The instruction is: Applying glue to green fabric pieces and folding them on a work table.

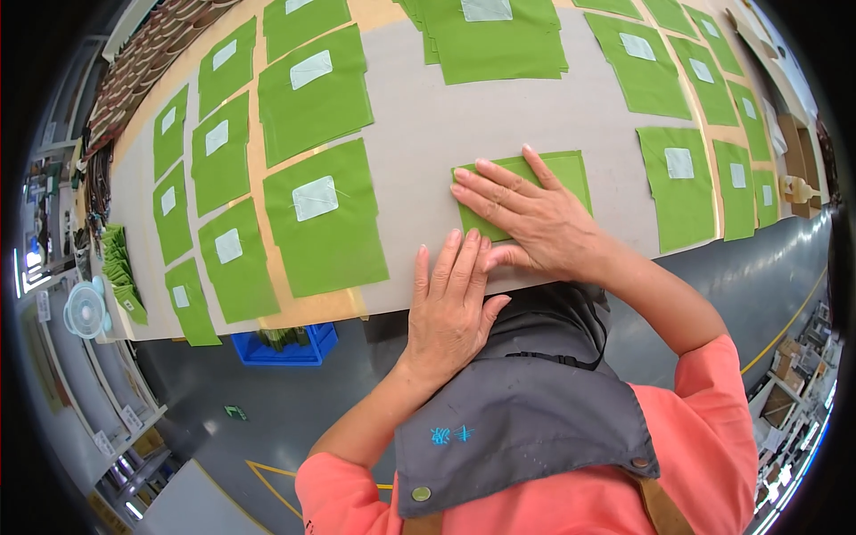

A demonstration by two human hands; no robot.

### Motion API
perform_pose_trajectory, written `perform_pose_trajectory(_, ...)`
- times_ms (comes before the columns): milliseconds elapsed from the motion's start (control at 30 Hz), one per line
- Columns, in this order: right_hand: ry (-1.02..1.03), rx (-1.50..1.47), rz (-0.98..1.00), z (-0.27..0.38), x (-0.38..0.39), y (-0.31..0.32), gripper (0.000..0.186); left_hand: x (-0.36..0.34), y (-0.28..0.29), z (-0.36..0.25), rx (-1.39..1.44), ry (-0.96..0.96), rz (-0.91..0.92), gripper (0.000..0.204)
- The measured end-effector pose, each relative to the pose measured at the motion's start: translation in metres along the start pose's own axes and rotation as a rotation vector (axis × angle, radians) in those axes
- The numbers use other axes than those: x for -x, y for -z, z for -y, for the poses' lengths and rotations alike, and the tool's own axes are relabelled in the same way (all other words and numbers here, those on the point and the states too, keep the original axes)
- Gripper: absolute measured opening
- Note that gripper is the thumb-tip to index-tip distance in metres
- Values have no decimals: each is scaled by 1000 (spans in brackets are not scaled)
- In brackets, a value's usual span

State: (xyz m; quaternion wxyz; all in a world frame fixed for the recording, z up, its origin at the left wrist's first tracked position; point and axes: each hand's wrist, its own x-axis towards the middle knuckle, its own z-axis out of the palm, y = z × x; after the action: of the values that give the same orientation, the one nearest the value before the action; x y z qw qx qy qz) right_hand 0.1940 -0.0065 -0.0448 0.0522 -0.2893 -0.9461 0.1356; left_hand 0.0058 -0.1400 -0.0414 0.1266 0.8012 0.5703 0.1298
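A bright green fabric-like piece (567,171) lies flat at the near edge of the table, with a straight, folded-looking far edge. My right hand (548,223) is spread flat over it, fingers pointing left and pressing on its surface. Just left of and nearer than that, my left hand (453,290) lies with fingers stretched out, its fingertips beside the piece's near edge and close to my right thumb. Neither hand grips anything. Part of the piece is hidden beneath my right hand.
Green pieces with pale square patches lie in rows on the grey-topped table (419,169), left (330,241) and right (687,205). A green stack (499,53) sits beyond my hands. A blue crate (285,346) stands below the edge; a small fan (86,308) is at left.
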Motion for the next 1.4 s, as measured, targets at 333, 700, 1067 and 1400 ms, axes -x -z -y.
perform_pose_trajectory(333, -175, -193, -195, -37, -3, 24, 64, 9, -7, 9, 107, -57, -206, 62)
perform_pose_trajectory(700, -303, -307, 23, -60, -9, 59, 26, -5, -1, 19, 188, 43, -231, 54)
perform_pose_trajectory(1067, -212, -114, -417, -112, -97, 72, 35, -4, -3, 16, 322, 16, -374, 35)
perform_pose_trajectory(1400, -78, 10, -65, 36, -183, 2, 39, 11, 11, 17, 340, -51, -427, 21)
